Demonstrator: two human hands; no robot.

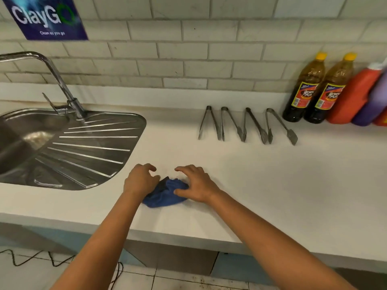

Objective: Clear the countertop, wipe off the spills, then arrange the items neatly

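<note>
Your left hand point(140, 179) and right hand point(195, 183) flank the bunched blue cloth point(165, 193) near the countertop's point(272, 185) front edge — fingers loosely curled, resting on its ends. Its long axis runs left–right between them, both hands equally near — probably ready to fold.

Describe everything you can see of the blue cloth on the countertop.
The blue cloth is a soft, bunched-up fabric rag, dark blue with a darker fold at its top. It lies crumpled on the white countertop near the front edge, right of the sink. The left hand and right hand rest on its two ends, covering part of it.
</note>
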